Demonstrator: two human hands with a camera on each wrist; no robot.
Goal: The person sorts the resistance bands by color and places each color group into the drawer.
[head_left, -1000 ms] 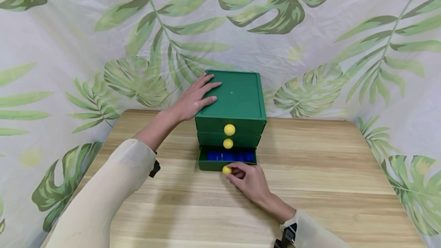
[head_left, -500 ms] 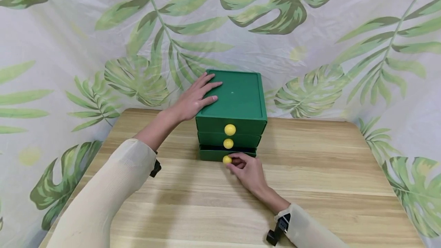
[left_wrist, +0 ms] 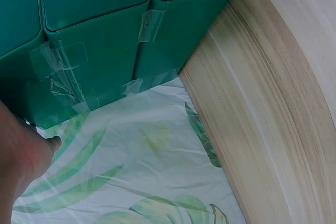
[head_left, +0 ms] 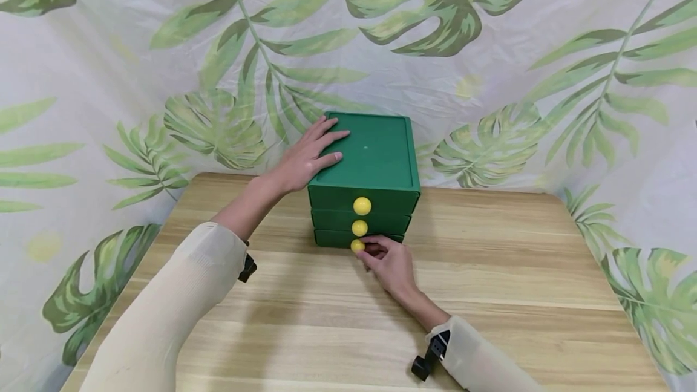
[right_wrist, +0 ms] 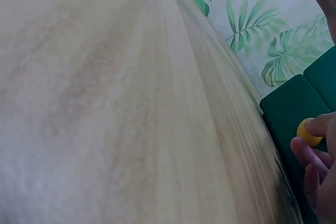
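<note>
A green cabinet (head_left: 376,153) of three stacked drawers stands at the back of the table, each drawer with a round yellow knob. My left hand (head_left: 309,159) rests on the left side of its top with fingers spread. My right hand (head_left: 393,262) pinches the yellow knob (head_left: 357,246) of the bottom drawer (head_left: 333,238) between thumb and fingers. All three drawer fronts are flush, and the inside of the bottom drawer is hidden. In the right wrist view the knob (right_wrist: 310,132) shows between the fingertips. Clear tape (left_wrist: 63,72) joins the cabinet's sections in the left wrist view.
The wooden table (head_left: 490,295) extends to both sides and in front of the cabinet. Right behind its back edge hangs a white cloth (head_left: 403,86) printed with green leaves.
The bottom drawer has slid back into the cabinet, moved by my right hand on its knob. The blue item seen inside it earlier is now out of sight. My left hand stays put.
</note>
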